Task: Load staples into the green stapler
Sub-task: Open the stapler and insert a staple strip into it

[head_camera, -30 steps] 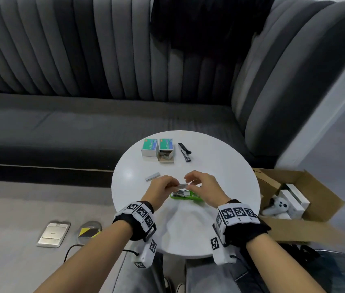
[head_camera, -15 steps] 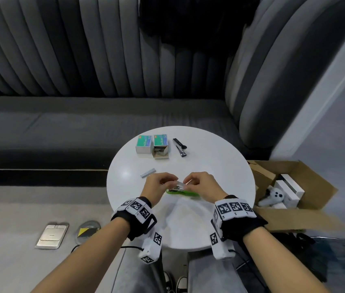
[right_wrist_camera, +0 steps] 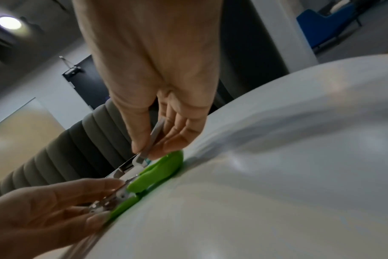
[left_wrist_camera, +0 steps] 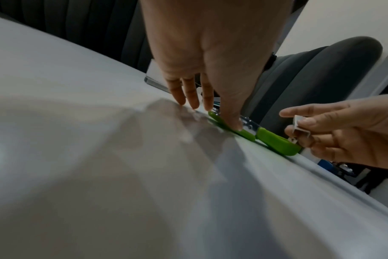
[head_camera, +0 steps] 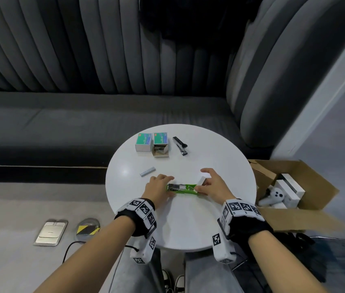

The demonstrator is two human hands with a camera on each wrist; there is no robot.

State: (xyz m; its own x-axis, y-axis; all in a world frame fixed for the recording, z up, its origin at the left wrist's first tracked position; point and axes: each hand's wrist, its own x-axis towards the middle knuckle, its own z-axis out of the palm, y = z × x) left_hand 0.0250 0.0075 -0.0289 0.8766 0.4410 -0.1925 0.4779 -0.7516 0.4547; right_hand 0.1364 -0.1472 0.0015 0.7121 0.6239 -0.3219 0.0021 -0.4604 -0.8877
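Note:
The green stapler (head_camera: 183,189) lies opened out flat on the round white table (head_camera: 188,225), its metal staple channel facing up. My left hand (head_camera: 161,183) holds its left, metal end: the thumb (left_wrist_camera: 234,121) presses on it and the fingers rest on the table just beyond. My right hand (head_camera: 204,183) is at the stapler's right end and pinches a short silver staple strip (left_wrist_camera: 299,127) between thumb and fingers, just above the green body (right_wrist_camera: 159,171). The strip's lower tip (right_wrist_camera: 142,158) is close to the channel; whether it touches I cannot tell.
At the table's far side stand a closed staple box (head_camera: 144,141), an opened staple box (head_camera: 160,144) and a small black stapler (head_camera: 180,145). A loose staple strip (head_camera: 147,171) lies left of centre. A cardboard box (head_camera: 307,199) sits on the floor at right; a grey sofa (head_camera: 82,127) runs behind.
My hands were close together over the stapler, both at the strip. They have moved apart: the left now holds the stapler's left end, the right carried the strip to its right end.

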